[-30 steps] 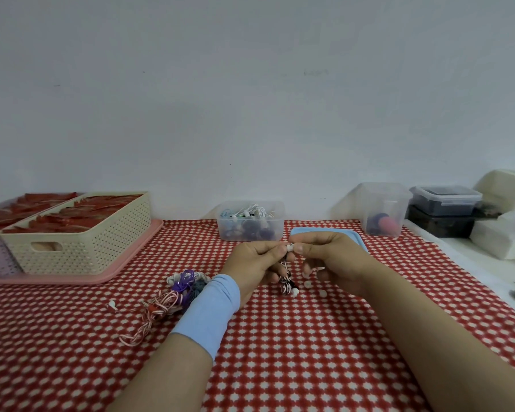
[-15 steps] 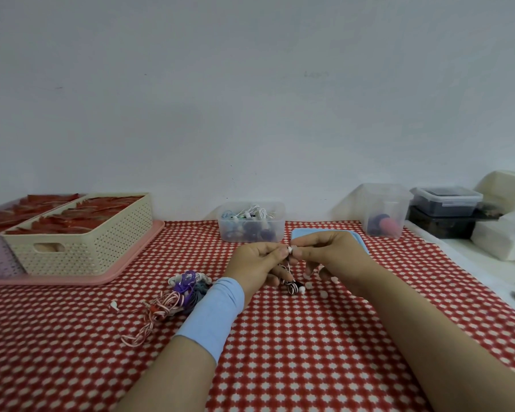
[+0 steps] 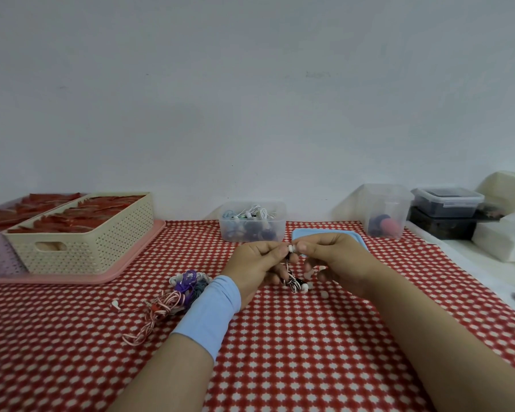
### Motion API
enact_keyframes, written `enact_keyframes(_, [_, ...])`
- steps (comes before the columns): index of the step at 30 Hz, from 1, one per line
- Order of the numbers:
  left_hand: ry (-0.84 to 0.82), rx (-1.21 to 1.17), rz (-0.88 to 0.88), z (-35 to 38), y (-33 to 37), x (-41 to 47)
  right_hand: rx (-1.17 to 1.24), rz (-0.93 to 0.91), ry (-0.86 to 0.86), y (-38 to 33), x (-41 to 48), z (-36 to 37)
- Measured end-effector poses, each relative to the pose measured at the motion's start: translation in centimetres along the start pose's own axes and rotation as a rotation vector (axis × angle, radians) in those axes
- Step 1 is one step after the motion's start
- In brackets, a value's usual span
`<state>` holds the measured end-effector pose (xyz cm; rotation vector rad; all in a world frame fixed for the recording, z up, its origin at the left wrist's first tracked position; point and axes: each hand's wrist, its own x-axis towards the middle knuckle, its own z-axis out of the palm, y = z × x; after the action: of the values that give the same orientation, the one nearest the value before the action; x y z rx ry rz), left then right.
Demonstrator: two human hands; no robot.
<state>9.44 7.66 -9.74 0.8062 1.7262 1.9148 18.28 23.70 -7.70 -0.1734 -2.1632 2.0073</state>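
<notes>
A small white earbud is held above the middle of the red-and-white tablecloth. It is pinched between the thumb and forefinger of the left hand and those of the right hand. The remaining fingers of both hands are curled loosely underneath. Its black-and-white striped cable hangs from the pinch and is bunched on the cloth just below. A tip appears to be fitted to the bud, though the piece is too small for this to be told.

The likeliest mishap is judged to be a slip. If the tip is pushed on askew or squeezed too hard, it may be flicked out of the pinch and lost among the cloth's white dots. A loose white ear tip near the right hand could be swept away by the curled lower fingers. If the bud is raised sharply, the cable may be tugged and its bundle dragged. The tangled pile of earphones to the left, just beside the wristband, could be snagged by that forearm.
</notes>
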Motion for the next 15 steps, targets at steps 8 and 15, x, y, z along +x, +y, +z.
enact_keyframes(8, [-0.012,-0.012,0.006,-0.06,0.11,-0.07,-0.004,-0.032,0.013,0.0,0.04,0.11])
enact_keyframes(15, [-0.034,0.02,0.011,-0.12,0.04,-0.14,-0.014,0.017,0.011,-0.31,0.03,0.3])
